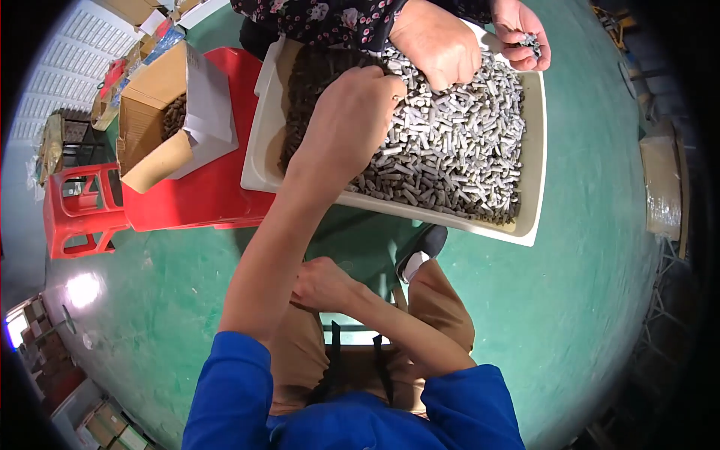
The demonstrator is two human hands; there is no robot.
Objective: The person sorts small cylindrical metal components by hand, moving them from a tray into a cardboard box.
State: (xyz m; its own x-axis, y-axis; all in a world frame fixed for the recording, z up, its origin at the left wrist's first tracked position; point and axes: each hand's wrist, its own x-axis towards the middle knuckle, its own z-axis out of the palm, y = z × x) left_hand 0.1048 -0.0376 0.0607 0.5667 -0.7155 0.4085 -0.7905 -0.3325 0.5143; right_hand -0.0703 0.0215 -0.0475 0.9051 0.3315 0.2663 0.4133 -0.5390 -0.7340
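On your left, an open carton (210,124) on the red bench (217,202) holds some brown pieces (174,116). Your right hand (326,285) is curled near your thighs, partly behind your left forearm; I cannot tell whether it grips anything. Your left hand (349,112) is bent nearly closed over the left part of the white tub (531,187), its hold hidden. Stubby grey pieces (450,150) cover most of that tub, so much handling seems left. Further right, 1 co-worker's hand (439,49) bends to the pieces; the other hand (517,30) holds a small clump (530,45).
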